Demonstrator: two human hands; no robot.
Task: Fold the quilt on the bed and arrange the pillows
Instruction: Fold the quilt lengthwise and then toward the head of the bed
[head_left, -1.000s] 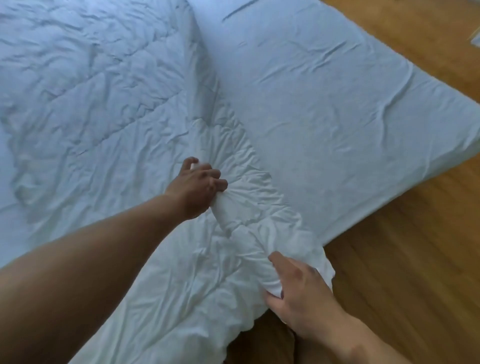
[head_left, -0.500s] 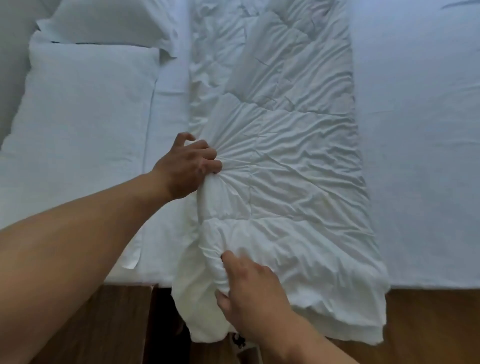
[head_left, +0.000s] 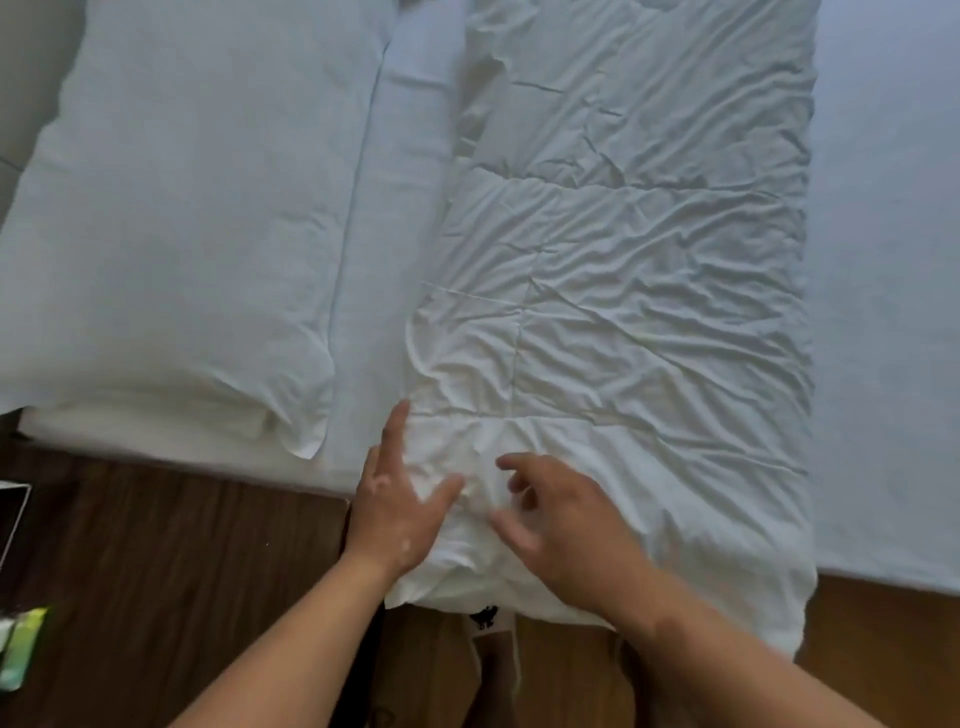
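White quilt (head_left: 623, 312) lies folded lengthwise on the bed (head_left: 883, 312), beside the pillow (head_left: 182, 234). I see my left hand (head_left: 400, 499) flat on its near end, and my right hand (head_left: 566, 525) spread loosely above it, gripping nothing.

left hand (head_left: 400, 506) flat, palm down, fingers straight. right hand (head_left: 569, 525) palm down, fingers spread and relaxed, slightly blurred. both forearms bare.

- The quilt (head_left: 623, 291) is white, a little cream near its front edge, with thin stitched lines that make large squares.
- The pillow (head_left: 182, 208) is plain white with a pale blue-grey tone.
- The bed sheet (head_left: 883, 260) is plain bluish white.
- The floor (head_left: 156, 571) is dark brown wood with grain, and warmer orange-brown at the right.
- A small object (head_left: 21, 644) at the left edge is light green.
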